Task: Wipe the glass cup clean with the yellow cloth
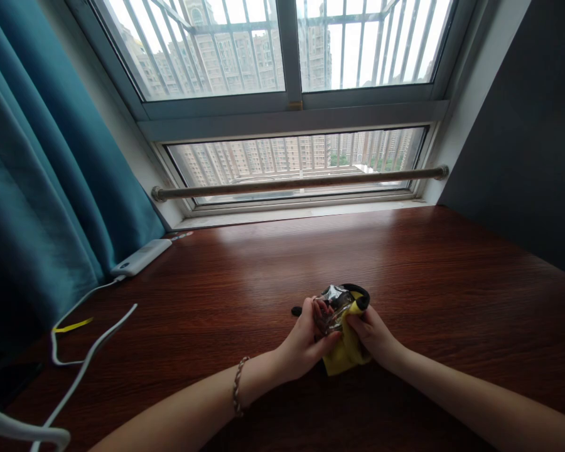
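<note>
My left hand (306, 342) and my right hand (375, 336) meet over the dark wooden desk (452, 282). My left hand grips a small clear, shiny object (332, 304), whose make I cannot tell. My right hand presses a yellow cloth (346, 355) against it from the right. A black curved part (360, 292) shows at the top of the object. A small black piece (296, 311) lies on the desk just left of my left hand. A braided bracelet (238, 386) circles my left wrist.
A white power bank (141, 257) lies at the back left with white cables (82, 361) running toward the front left corner. A teal curtain (42, 176) hangs on the left. A rod (301, 182) crosses the window behind the desk. A dark wall (522, 138) stands on the right.
</note>
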Tool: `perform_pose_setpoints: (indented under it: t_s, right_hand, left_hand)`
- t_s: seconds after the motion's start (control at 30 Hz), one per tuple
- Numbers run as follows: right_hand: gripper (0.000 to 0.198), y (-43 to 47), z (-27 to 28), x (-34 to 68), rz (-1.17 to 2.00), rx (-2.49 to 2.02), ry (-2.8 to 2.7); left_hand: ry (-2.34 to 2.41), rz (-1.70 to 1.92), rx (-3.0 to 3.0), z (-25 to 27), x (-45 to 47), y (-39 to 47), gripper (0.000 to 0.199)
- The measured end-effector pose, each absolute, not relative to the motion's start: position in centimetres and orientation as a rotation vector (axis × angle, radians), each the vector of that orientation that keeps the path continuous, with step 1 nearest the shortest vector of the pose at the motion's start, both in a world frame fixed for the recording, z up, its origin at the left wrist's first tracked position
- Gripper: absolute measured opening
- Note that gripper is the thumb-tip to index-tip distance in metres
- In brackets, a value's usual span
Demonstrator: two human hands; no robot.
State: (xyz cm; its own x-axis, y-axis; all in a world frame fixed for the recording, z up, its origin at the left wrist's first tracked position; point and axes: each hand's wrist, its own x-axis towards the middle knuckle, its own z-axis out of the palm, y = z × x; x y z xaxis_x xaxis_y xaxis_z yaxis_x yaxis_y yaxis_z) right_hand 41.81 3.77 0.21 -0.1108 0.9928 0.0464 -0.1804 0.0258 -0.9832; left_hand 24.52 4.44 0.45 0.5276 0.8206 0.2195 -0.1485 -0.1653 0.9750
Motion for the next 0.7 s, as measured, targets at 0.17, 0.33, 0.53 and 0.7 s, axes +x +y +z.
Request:
perform_pose_setpoints:
  t_s: [0.17, 0.33, 0.53, 0.7]
  right_hand:
    - [0.051, 3.7, 0.4, 41.7, 1.454, -1.016, -1.046]
    - [0.043, 3.5, 0.3, 41.7, 1.385, -1.031, -1.143]
    - [0.037, 2.9, 0.9, 42.1, 0.985, -0.979, -1.527]
    - [0.043, 2.4, 1.1, 42.3, 0.726, -0.981, -1.61]
  left_hand:
    - [0.584, 0.947, 1.414, 1.4, 25.1, 4.3, 0.033]
    - [0.54, 0.893, 1.283, 1.6, 24.9, 4.9, 0.048]
    - [0.501, 0.937, 1.168, 1.0, 24.6, 5.6, 0.069]
    - [0.479, 0.976, 1.1, 1.0, 24.7, 5.6, 0.06]
